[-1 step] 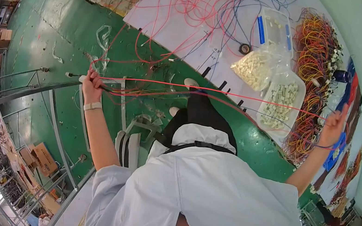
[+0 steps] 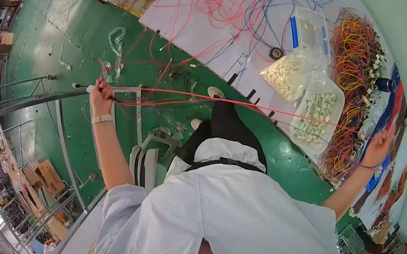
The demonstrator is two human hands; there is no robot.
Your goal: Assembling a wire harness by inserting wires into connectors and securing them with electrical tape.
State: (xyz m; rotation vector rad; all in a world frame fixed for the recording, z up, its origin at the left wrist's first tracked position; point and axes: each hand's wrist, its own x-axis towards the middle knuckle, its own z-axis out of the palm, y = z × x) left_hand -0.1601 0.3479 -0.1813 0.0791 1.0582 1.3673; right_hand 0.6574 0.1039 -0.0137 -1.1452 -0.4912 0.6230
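Several long red wires [image 2: 259, 107] stretch across in front of my body between my two hands. At the left, my left hand [image 2: 101, 97] is closed round one end of the bundle, and a small white piece [image 2: 76, 86] sticks out past the fist. More red wire hangs beyond that hand. At the far right, my right hand [image 2: 378, 149] is raised with its fingers bent round the other end of the wires. Its fingertips are somewhat blurred. A thin blue wire [image 2: 312, 135] runs lower down toward the right wrist.
A white table [image 2: 197, 26] carries tangled red and blue wires, a bag of cream connectors [image 2: 285, 77], a tray of connectors [image 2: 340, 108], black tape [image 2: 276, 53] and a heap of coloured wire harnesses [image 2: 354, 70]. Black pegs [image 2: 251, 94] line its edge. A metal frame [image 2: 63, 132] stands left.
My right hand has shifted a little to the right, and its raised finger has bent in. The lower wires have drawn closer together. My left hand has barely moved.
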